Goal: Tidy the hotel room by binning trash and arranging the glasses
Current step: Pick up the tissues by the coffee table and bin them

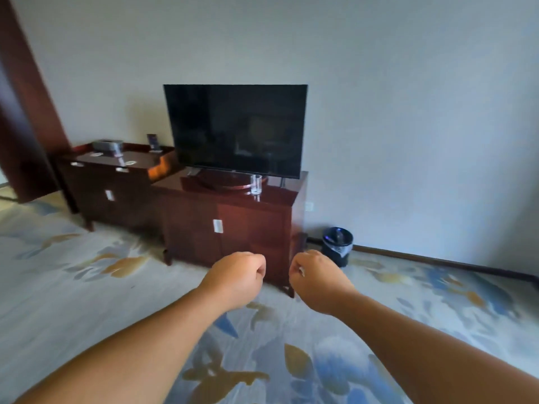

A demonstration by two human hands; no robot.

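The carpet [87,301] is pale grey, strewn with blue and ochre leaf shapes. At 12 o'clock the television [236,129] is black, above a glossy red-brown bench [280,196] with a white handle [217,225]. The glass [256,184] on it is clear. At 10 o'clock the lower bench [140,162] is darker brown, its box [106,146] seemingly grey. At 2 o'clock the bin [337,244] is black with a bluish sheen. The wall [408,112] is off-white.

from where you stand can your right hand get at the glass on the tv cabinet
Probably not yet: the right hand is curled well short of the glass on the cabinet. Nothing stands between them, so a step closer should do.
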